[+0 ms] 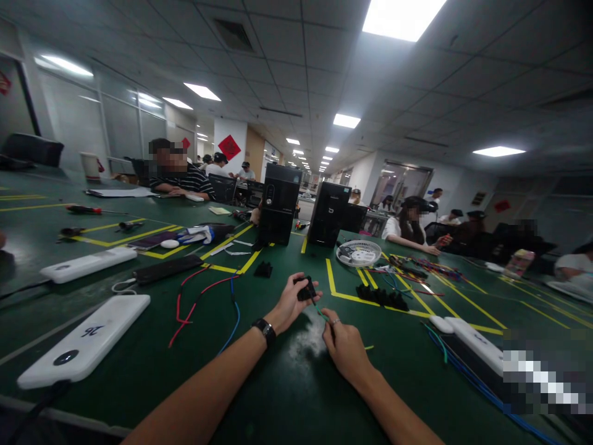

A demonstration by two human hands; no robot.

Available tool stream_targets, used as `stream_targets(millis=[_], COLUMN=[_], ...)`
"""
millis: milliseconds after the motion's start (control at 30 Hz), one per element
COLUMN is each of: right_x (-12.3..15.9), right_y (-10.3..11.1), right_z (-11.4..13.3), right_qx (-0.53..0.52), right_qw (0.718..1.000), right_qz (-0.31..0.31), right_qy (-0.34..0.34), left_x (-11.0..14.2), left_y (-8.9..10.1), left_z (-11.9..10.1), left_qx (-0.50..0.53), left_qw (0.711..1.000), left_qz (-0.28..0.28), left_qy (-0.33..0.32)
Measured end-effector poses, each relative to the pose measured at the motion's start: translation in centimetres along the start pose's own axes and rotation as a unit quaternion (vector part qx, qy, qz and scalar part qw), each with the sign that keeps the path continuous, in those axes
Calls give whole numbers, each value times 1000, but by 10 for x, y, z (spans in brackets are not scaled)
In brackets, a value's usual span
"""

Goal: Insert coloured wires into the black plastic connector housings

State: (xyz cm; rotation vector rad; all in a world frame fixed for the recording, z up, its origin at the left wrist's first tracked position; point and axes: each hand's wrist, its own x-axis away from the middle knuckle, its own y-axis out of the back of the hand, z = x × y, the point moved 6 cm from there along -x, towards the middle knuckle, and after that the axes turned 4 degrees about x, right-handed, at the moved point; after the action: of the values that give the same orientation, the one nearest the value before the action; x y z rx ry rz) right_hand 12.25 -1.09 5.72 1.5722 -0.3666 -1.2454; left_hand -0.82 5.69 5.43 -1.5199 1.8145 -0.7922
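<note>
My left hand (288, 304), with a dark watch at its wrist, grips a small black part (306, 292) over the green table (278, 402). What the part is exactly, I cannot tell. Fingers of my right hand (346, 347) pinch a green wire (320, 313), whose far end runs up to the black part; whether it enters it is too small to see. A similar black piece (264, 269) lies beyond my left hand, and a row of black pieces (382, 297) sits to the right. Red wires (178, 309) and a blue wire (237, 309) lie left of my forearm.
Two black computer towers (278, 204) stand ahead. A white round basket (359, 252) is right of them, near tangled wires (430, 269). White power banks (88, 340) lie left; another white device (472, 340) and blue cables (482, 386) lie right. Co-workers sit around the table.
</note>
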Motion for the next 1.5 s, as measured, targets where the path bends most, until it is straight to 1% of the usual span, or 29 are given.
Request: stream_targets(millis=[167, 333, 533, 733, 833, 967, 1067, 1133, 1267, 1333, 1433, 1500], right_x=[-1, 0, -1, -5, -7, -12, -14, -13, -11, -12, -16, -20], right_y=[1, 5, 13, 10, 9, 13, 16, 14, 8, 7, 12, 20], right_z=[3, 12, 20, 16, 14, 10, 7, 6, 11, 14, 15, 12], right_qx=[4, -52, -114, -94, -87, -102, -120, -116, -100, -110, -135, -147], right_qw=[1000, 997, 992, 992, 993, 992, 991, 990, 992, 990, 988, 986], right_qz=[24, 60, 58, 62, 54, 44, 51, 62, 73, 70, 59, 38], right_qy=[5, 10, -19, -48, -53, -55, -44, -40, -39, -45, -56, -61], left_x=[2, 6, 7, 8, 9, 8, 4, 2, -2, -3, -5, -5], left_y=[-2, -6, -7, -6, -8, -13, -15, -14, -9, -9, -8, -6], left_z=[0, 1, 3, 6, 10, 13, 10, 8, 8, 11, 16, 17], left_qx=[-59, -90, -101, -118, -106, -61, -17, -4, -29, -38, -49, -59], left_qw=[998, 994, 993, 991, 993, 997, 1000, 1000, 996, 994, 993, 991], left_qz=[24, 45, 37, 32, 33, 26, 12, -13, -72, -83, -91, -110], left_qy=[-29, -30, -44, -47, -41, -25, -12, -15, -45, -52, -48, -45])
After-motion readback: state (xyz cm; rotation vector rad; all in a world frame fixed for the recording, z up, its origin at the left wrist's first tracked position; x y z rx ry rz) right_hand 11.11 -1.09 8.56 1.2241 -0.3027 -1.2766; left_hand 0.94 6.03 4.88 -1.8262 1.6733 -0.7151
